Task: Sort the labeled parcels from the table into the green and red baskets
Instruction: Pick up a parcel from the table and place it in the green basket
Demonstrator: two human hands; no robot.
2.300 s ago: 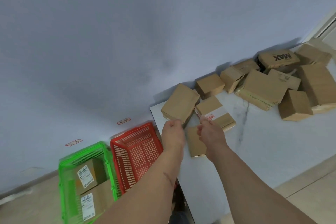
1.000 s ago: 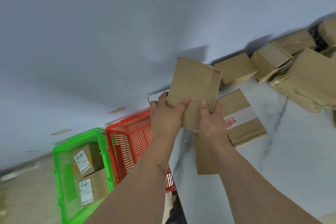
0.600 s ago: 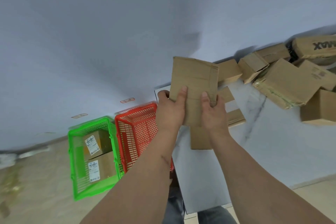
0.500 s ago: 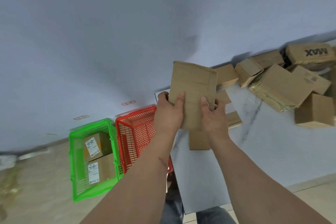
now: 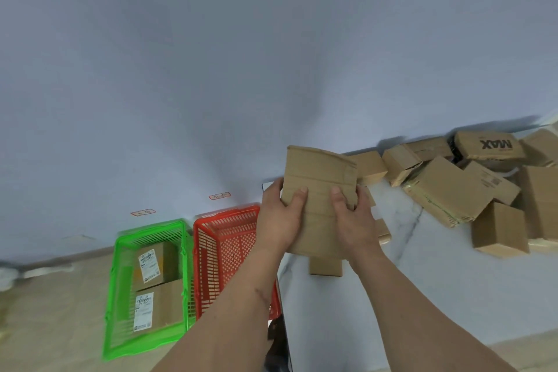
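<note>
Gripping a flat, plain brown cardboard parcel (image 5: 317, 187), creased across and frayed on top, left hand (image 5: 279, 217) and right hand (image 5: 351, 217) hold it above the table's (image 5: 392, 296) left edge.

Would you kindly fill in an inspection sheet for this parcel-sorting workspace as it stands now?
Surface: white marble-patterned table, bare along its near part.
Job's things: flat brown cardboard parcel held up over the table's left end, no label on the side showing; green plastic basket on the floor with two labeled boxes inside; red plastic basket beside it, no parcel seen inside.
Clutter: heap of brown cardboard boxes at the far right of the table, one printed MAX.
Grippers: left hand and right hand both grip the held parcel.
Cables: nothing seen.
Surroundings: pale blue wall with two small tags above the baskets; beige floor.
</note>
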